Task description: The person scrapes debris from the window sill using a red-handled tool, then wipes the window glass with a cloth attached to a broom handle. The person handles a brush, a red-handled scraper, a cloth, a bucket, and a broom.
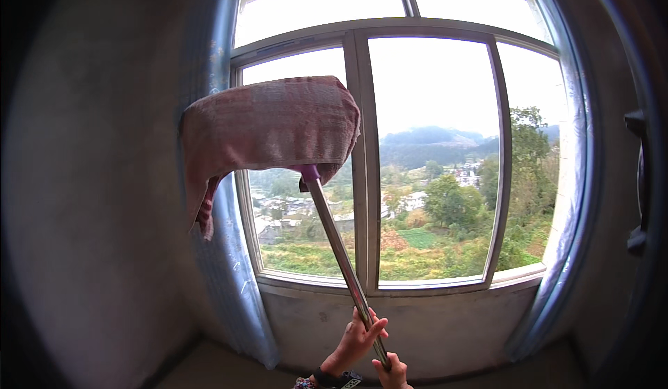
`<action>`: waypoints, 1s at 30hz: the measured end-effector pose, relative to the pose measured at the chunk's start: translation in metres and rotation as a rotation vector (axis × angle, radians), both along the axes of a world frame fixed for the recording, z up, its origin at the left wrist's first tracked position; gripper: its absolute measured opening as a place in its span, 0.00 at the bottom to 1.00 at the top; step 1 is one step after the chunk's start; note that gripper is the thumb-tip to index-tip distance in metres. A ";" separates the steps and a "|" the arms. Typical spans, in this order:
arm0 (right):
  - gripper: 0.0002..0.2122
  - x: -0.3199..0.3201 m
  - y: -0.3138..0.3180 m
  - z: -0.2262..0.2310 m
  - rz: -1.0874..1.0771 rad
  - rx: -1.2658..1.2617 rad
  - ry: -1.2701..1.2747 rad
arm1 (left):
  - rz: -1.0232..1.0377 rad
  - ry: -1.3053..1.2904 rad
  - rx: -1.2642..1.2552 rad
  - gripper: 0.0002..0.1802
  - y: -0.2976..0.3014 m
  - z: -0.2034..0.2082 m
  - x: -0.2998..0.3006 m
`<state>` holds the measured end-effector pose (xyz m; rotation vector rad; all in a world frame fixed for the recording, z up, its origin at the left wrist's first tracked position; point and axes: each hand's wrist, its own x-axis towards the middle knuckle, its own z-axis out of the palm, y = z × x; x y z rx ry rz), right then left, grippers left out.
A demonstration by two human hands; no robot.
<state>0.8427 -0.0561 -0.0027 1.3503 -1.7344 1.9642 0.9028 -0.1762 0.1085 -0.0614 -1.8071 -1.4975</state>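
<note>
A shiny metal pole (339, 244) slants up and to the left from my hands. At its top a purple collar (309, 172) joins a wide head that a dusty-pink towel (268, 121) covers, so I cannot tell what kind of head it is. One corner of the towel hangs down at the left, in front of the curtain. My left hand (358, 340), with a dark watch on its wrist, is closed round the lower pole. Just below it, at the pole's bottom end, my right hand (393, 374) is closed too, partly cut off by the lower edge.
Beyond the towel stands a large window with a metal frame (363, 159), its panes looking onto trees, houses and hills. Blue curtains hang at the left (236, 284) and right (557, 298) sides. A bare grey wall (90, 180) lies to the left. Dark fittings (637, 180) show at far right.
</note>
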 end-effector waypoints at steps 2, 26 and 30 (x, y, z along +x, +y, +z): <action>0.09 -0.008 -0.010 0.003 -0.029 -0.042 0.027 | -0.094 -0.045 -0.160 0.29 -0.016 -0.005 -0.008; 0.16 -0.167 -0.122 0.340 1.404 -0.083 -0.223 | -0.409 0.022 0.147 0.16 -0.020 -0.027 -0.130; 0.20 -0.191 -0.159 0.395 1.337 -0.118 -0.022 | -0.387 0.046 0.147 0.20 -0.067 0.010 -0.156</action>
